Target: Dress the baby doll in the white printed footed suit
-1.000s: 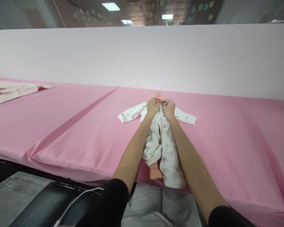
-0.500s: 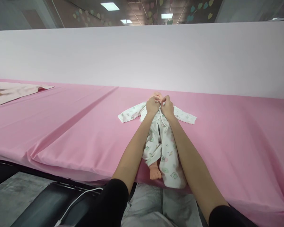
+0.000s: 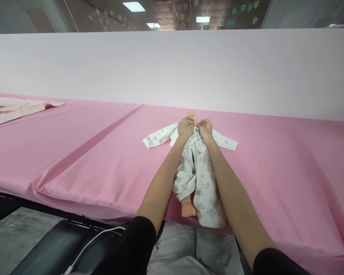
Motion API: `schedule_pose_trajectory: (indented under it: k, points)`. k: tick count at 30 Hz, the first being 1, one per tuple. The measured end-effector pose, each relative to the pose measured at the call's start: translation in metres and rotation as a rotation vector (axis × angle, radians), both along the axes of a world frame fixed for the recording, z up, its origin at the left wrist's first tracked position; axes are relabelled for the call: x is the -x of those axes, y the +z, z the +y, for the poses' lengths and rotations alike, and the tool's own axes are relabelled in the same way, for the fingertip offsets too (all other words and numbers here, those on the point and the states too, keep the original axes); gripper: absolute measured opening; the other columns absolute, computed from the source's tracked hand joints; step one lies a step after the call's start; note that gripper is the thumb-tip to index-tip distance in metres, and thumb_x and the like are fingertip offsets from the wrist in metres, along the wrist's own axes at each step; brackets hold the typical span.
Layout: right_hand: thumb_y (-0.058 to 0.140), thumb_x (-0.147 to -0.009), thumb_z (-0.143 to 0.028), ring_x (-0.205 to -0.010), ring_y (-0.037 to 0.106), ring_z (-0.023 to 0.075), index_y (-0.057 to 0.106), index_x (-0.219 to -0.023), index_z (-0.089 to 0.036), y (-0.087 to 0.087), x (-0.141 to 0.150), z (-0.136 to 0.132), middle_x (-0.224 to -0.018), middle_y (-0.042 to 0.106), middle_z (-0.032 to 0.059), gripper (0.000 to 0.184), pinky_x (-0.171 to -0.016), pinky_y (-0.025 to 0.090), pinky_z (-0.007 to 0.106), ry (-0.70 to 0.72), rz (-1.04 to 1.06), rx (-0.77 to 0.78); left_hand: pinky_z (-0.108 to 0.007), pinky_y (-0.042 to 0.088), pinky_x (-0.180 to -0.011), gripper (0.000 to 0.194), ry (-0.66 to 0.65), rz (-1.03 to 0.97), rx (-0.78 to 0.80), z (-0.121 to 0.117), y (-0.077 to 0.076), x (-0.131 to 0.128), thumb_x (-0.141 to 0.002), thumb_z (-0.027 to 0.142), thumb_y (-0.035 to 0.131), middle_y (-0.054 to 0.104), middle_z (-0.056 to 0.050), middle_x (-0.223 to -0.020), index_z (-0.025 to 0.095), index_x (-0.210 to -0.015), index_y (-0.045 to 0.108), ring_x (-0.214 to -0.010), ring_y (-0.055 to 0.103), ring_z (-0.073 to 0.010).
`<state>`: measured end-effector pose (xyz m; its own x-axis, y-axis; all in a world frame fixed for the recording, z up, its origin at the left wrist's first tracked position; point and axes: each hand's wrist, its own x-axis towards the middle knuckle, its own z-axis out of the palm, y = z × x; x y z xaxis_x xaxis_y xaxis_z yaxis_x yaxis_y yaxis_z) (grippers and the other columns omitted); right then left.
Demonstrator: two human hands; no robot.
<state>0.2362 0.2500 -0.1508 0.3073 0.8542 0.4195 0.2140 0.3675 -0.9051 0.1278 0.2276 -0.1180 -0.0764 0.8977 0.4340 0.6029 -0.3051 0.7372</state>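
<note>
Both hands are working at the neck of the romper (image 3: 195, 168) on a doll (image 3: 189, 116): the left hand (image 3: 185, 128) is pinching the left edge of the collar and the right hand (image 3: 205, 129) is pinching the right edge, the two nearly touching just below the doll's chin. It looks as if they are fastening the topmost snap or tie, though the fingers are hiding the closure itself, so I cannot tell whether it is joined. The doll is lying on its back on the pink surface (image 3: 88, 152), head away from the person, sleeves spread flat, one bare foot (image 3: 188, 209) showing near the edge. The next move is calling for the two collar edges to be pressed squarely together, then for dressing that bare leg.
</note>
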Motion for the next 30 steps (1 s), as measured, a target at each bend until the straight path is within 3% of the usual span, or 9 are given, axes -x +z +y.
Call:
schedule_pose_trajectory:
  k: [5,11,16,20,22,25,30]
  points:
    - [0.059,-0.066,-0.017,-0.071,0.059,0.0142,0.060,-0.088,-0.013,0.003,-0.004,-0.007,-0.076,0.063,0.0017,0.022,-0.073,0.045,0.025,-0.089,-0.005,0.062,-0.020,0.044,-0.080,0.024,-0.038,0.019,-0.008,-0.002,0.002,0.000,-0.076,0.012,0.050,0.069,0.001,-0.095,0.022,-0.094,0.064,-0.089,0.063,-0.0126]
    - [0.056,-0.072,-0.014,-0.079,0.062,0.0148,0.070,-0.080,-0.014,0.014,-0.002,-0.019,-0.084,0.069,0.0040,0.016,-0.084,0.044,0.027,-0.082,-0.226,0.026,-0.020,0.045,-0.082,0.028,-0.071,-0.006,0.014,0.003,0.000,0.005,-0.073,0.010,0.052,0.068,0.000,-0.096,0.021,-0.096,0.064,-0.089,0.063,-0.0128]
    - [0.056,-0.075,-0.018,-0.081,0.061,0.0161,0.071,-0.090,-0.015,0.027,-0.004,-0.027,-0.088,0.068,0.0049,0.021,-0.084,0.045,0.030,-0.030,-0.344,0.116,-0.022,0.048,-0.066,0.031,-0.176,-0.184,0.139,0.009,-0.001,0.009,-0.074,0.013,0.051,0.065,-0.001,-0.076,0.018,-0.103,0.062,-0.060,0.059,-0.0101]
    - [0.060,-0.079,-0.032,-0.082,0.061,0.0182,0.067,-0.106,-0.014,0.043,-0.010,-0.039,-0.097,0.066,0.0086,0.033,-0.085,0.045,0.035,0.066,-0.543,0.157,-0.020,0.042,-0.050,0.035,-0.326,-0.313,0.251,0.002,0.010,0.017,-0.076,0.012,0.049,0.059,-0.001,-0.064,0.013,-0.109,0.059,-0.045,0.047,-0.0067]
    - [0.062,-0.078,-0.030,-0.077,0.060,0.0175,0.067,-0.104,-0.012,0.049,-0.013,-0.044,-0.097,0.065,0.0103,0.032,-0.082,0.046,0.035,0.081,-0.610,0.165,-0.020,0.040,-0.048,0.037,-0.378,-0.244,0.283,-0.004,0.019,0.023,-0.075,0.013,0.053,0.057,0.000,-0.060,0.012,-0.111,0.058,-0.042,0.045,-0.0070]
    - [0.062,-0.073,-0.014,-0.067,0.059,0.0147,0.068,-0.089,-0.010,0.052,-0.016,-0.047,-0.084,0.066,0.0088,0.018,-0.076,0.048,0.032,0.064,-0.646,0.184,-0.023,0.042,-0.051,0.034,-0.398,0.013,0.274,-0.014,0.033,0.030,-0.072,0.014,0.055,0.061,-0.002,-0.063,0.014,-0.106,0.061,-0.043,0.048,-0.0093]
    - [0.059,-0.068,-0.005,-0.058,0.057,0.0139,0.065,-0.076,-0.011,0.048,-0.015,-0.041,-0.067,0.062,0.0045,0.011,-0.067,0.050,0.031,0.032,-0.557,0.220,-0.027,0.048,-0.073,0.033,-0.230,0.389,0.228,-0.033,0.054,0.026,-0.069,0.004,0.051,0.068,-0.005,-0.085,0.019,-0.093,0.066,-0.064,0.061,-0.0139]
